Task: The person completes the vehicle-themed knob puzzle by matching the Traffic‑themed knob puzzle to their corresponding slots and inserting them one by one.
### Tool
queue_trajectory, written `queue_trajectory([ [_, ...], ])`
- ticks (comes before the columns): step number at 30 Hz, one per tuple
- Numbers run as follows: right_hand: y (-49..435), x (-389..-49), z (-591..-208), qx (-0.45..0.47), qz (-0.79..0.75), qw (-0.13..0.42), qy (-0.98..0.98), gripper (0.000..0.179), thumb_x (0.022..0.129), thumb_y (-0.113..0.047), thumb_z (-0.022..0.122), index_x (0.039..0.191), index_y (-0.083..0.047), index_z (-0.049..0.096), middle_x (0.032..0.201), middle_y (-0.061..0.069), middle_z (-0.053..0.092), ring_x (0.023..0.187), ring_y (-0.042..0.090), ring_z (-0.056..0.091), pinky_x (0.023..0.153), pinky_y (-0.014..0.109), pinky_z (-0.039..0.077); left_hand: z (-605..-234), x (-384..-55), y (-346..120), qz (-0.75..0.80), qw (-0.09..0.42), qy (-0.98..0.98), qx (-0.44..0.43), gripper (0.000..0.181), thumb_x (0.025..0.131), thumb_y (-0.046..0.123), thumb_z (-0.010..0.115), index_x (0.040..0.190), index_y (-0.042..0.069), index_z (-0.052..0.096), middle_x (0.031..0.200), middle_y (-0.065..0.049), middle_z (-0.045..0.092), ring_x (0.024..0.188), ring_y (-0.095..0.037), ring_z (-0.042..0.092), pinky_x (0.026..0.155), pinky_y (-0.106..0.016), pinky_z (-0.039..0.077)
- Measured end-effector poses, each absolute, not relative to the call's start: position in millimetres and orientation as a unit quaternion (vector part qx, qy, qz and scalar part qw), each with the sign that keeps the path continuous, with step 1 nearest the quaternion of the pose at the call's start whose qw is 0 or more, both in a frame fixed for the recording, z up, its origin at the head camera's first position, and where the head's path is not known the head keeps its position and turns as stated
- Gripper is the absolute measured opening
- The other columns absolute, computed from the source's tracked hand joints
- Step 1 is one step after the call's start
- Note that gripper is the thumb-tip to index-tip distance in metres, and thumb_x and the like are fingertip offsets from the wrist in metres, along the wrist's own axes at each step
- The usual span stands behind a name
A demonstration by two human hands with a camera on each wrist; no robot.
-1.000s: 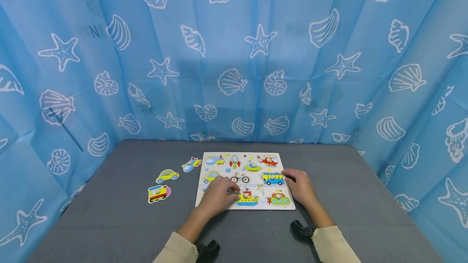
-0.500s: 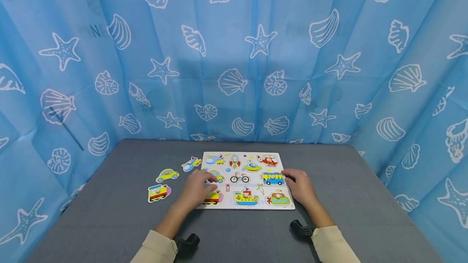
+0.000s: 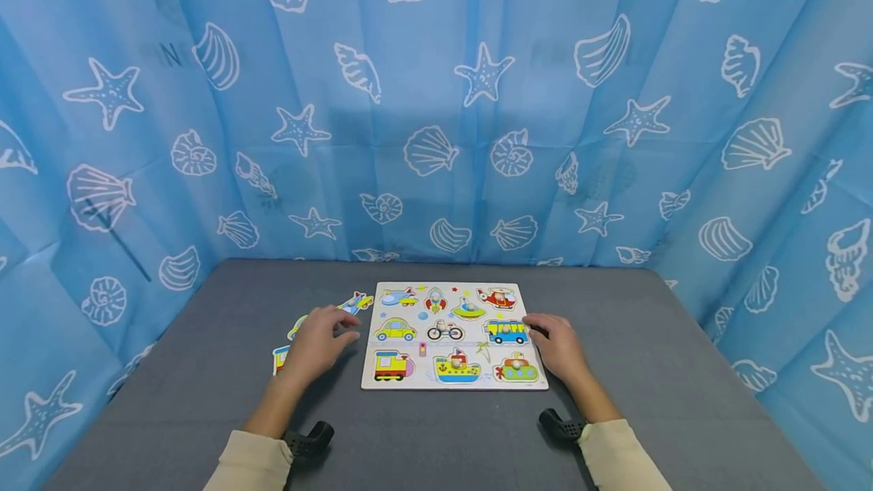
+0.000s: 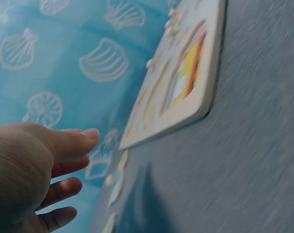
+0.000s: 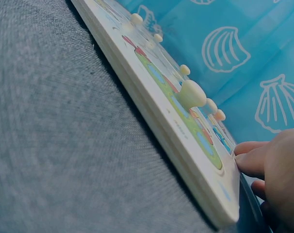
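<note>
My left hand [image 3: 317, 343] hovers left of the puzzle board [image 3: 421, 379], thumb and fingers apart with nothing between them. Below it lie loose knobbed puzzle pieces: an airplane piece [image 3: 358, 301] beyond the fingers, plus a car piece [image 3: 295, 328] and a train piece [image 3: 280, 359], both mostly hidden by the hand. On the board's right edge rest the thumb and index finger of my right hand [image 3: 561, 345], level with the bus piece [image 3: 507, 333]. Knobbed ship [image 3: 456, 368] and submarine [image 3: 515, 370] pieces sit in the front row. The train recess [image 4: 186, 80] shows its printed picture without a knob.
A grey table [image 3: 436, 438] carries the board and the loose pieces. Behind it hangs a blue curtain [image 3: 436, 97] printed with seashells and starfish, close to the table's far edge. Black wrist-worn devices sit near both sleeves.
My left hand has moved left, off the front of the board, to above the loose pieces, baring the printed train and car pictures. My right hand keeps its place at the right edge.
</note>
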State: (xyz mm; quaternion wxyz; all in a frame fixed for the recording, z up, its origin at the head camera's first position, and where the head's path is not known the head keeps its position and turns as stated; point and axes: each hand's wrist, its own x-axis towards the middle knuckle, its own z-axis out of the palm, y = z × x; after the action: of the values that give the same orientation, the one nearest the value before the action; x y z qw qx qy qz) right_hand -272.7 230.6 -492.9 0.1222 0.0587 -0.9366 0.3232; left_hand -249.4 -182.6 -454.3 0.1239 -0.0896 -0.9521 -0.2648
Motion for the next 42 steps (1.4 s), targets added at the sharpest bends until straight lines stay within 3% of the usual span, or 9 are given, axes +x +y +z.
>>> queue_trajectory([
  [11, 230, -271, -492, 0.065, 0.324, 0.126, -0.935, 0.029, 0.094, -0.003, 0.059, 0.123, 0.002, 0.064, 0.128, 0.022, 0.059, 0.126, 0.041, 0.043, 0.103, 0.058, 0.031, -452, -250, -224, -0.281, 0.126, -0.948, -0.084, 0.015, 0.084, 0.015, 0.076, 0.098, 0.009, 0.074, 0.094, -0.004, 0.065, 0.09, -0.026, 0.058, 0.076, -0.046, 0.048],
  [20, 230, -272, -492, 0.06, 0.327, 0.123, -0.935, 0.029, 0.095, -0.003, 0.059, 0.123, 0.001, 0.065, 0.128, 0.021, 0.059, 0.126, 0.04, 0.043, 0.103, 0.058, 0.031, -455, -243, -246, -0.275, 0.081, -0.956, -0.058, 0.011, 0.084, 0.016, 0.076, 0.093, 0.011, 0.074, 0.095, -0.004, 0.063, 0.092, -0.028, 0.057, 0.079, -0.05, 0.048],
  [42, 230, -271, -491, 0.064, 0.332, 0.125, -0.933, 0.029, 0.095, -0.003, 0.059, 0.124, 0.001, 0.064, 0.128, 0.022, 0.059, 0.126, 0.041, 0.043, 0.103, 0.058, 0.032, -473, -228, -272, -0.251, 0.076, -0.963, -0.066, 0.011, 0.078, 0.014, 0.08, 0.087, 0.013, 0.073, 0.094, -0.008, 0.063, 0.089, -0.03, 0.056, 0.078, -0.05, 0.044],
])
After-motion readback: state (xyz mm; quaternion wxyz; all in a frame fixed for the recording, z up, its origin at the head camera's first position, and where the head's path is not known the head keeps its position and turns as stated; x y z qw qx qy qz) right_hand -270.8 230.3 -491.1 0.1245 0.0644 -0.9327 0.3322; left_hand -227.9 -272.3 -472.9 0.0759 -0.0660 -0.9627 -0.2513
